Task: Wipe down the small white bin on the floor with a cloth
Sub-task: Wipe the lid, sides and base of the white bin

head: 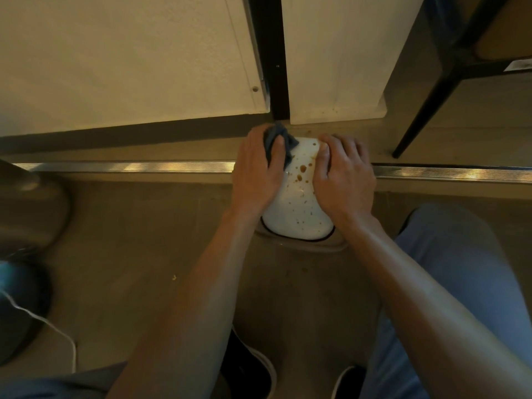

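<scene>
Bin: small white bin (pixel 298 203) on the floor (pixel 129 254), near frame centre, clasped between both hands, top face toward the camera.
Progress: early, by the look of it; brown spots and splatter across the white top, none visibly wiped.
Left hand (pixel 254 172): at 9 o'clock of the bin, curled closed around a bunched dark blue cloth (pixel 280 139), pressed to the far-left top edge.
Right hand (pixel 344 175): at 3 o'clock, fingers loosely spread flat on the bin's side, steadying, nothing else held.
Left to do: whole spotted top; sides impossible to judge from here.
Surroundings: white cabinet doors (pixel 129 59) at 12 o'clock, metal floor strip (pixel 129 167) running 9 to 3, black chair leg (pixel 423 110) at 2 o'clock, white cable (pixel 43 321) at 8 o'clock, shoes (pixel 256 367) at 6 o'clock.
Obstacles: cabinet base just behind the bin, crowding far-side wiping; right hand covering part of the top.
</scene>
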Tool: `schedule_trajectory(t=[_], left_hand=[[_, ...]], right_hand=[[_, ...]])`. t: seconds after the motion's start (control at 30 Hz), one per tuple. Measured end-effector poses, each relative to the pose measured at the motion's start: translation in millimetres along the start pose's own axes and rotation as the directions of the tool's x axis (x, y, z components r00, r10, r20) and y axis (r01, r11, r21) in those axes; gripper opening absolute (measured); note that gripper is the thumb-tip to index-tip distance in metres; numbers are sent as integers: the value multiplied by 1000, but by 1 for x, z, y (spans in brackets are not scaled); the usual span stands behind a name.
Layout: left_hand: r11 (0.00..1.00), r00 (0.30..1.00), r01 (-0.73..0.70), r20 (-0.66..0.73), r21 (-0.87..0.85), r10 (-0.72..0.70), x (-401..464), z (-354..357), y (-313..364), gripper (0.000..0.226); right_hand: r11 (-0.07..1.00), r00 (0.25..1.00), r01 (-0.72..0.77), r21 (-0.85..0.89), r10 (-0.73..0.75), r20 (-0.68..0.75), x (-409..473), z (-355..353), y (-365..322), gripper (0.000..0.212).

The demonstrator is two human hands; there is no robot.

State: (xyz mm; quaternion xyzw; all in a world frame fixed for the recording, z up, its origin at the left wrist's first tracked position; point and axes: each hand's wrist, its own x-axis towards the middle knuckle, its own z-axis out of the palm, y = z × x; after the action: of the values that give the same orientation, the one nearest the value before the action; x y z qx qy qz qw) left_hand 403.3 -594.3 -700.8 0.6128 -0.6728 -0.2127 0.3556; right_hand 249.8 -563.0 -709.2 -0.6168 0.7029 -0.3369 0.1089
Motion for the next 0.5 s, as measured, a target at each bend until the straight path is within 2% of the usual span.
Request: schedule_trajectory(t=[0.07, 0.2, 0.3, 0.4, 0.5], left_hand=[[999, 1000, -18, 7, -50, 18, -4, -6, -9, 29], [986, 982, 159, 91, 43, -163, 36, 3, -1, 35], [989, 989, 68, 120, 128, -83, 42, 11, 9, 36], [994, 991, -84, 113, 75, 76, 23, 0, -1, 33], [1000, 990, 10, 137, 7, -11, 27, -11, -11, 32]], right_hand=[[1000, 1000, 9, -3, -9, 3, -1, 0, 0, 41], [1000, 1000, 15, -5, -15, 10, 1, -1, 0, 41], [1000, 1000, 2, -1, -2, -5, 1, 0, -1, 40], [1000, 1000, 11, 5, -11, -3, 0, 0, 0, 40], [1000, 1000, 13, 16, -13, 3, 0, 0, 1, 40]])
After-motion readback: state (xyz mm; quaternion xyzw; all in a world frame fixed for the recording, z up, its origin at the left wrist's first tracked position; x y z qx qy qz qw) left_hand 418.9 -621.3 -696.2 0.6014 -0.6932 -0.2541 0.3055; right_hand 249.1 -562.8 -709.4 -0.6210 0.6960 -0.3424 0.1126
